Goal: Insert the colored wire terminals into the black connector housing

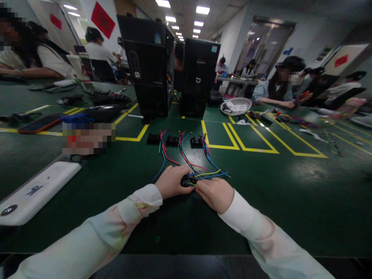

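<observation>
My left hand (172,181) is closed around a small black connector (188,180) resting on the green table (276,193). My right hand (215,193) pinches at the connector's right side, where yellow, blue and green wires (209,174) come out. Farther back lie three more black connectors (153,138) (172,140) (196,142), each with red, blue and green wires trailing toward my hands.
Two black computer towers (149,64) (200,75) stand upright at the back. A white flat device (35,192) lies at the left, a white basket (236,105) at the back right. Yellow tape lines (250,149) mark the table. Other people sit at both sides.
</observation>
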Motion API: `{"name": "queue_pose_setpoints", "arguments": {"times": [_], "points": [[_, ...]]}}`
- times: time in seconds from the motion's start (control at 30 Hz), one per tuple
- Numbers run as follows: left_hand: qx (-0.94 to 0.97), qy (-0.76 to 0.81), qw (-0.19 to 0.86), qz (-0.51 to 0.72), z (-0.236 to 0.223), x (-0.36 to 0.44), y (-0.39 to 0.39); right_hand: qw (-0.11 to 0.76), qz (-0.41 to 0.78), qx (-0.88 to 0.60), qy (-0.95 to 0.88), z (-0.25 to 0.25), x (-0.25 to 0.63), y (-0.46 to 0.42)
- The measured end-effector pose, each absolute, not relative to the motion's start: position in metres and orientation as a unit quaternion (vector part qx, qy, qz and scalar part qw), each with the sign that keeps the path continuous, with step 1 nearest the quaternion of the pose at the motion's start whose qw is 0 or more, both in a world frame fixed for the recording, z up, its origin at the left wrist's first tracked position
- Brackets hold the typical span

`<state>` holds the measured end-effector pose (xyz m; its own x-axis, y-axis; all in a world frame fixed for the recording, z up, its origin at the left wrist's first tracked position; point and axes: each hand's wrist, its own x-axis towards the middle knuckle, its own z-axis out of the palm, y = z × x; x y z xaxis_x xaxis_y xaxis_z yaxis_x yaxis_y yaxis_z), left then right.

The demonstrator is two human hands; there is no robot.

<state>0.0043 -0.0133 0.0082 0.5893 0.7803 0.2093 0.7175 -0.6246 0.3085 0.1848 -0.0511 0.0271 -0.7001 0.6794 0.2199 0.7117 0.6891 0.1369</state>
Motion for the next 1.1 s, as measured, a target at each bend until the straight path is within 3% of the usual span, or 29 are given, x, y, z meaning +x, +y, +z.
{"name": "queue_pose_setpoints", "arguments": {"times": [0.3,0.67,1.1], "points": [[0.883,0.43,0.105,0.158,0.0094,0.0045,-0.0137,0.16,-0.164,-0.346,-0.91,0.0276,0.1847,-0.048],[0.884,0.429,0.098,0.156,0.0084,0.0041,-0.0138,0.084,-0.046,-0.372,-0.923,0.0306,0.187,-0.0479],[0.881,0.433,0.105,0.156,0.009,0.0055,-0.0144,0.188,-0.163,-0.343,-0.906,0.0233,0.1859,-0.0463]]}}
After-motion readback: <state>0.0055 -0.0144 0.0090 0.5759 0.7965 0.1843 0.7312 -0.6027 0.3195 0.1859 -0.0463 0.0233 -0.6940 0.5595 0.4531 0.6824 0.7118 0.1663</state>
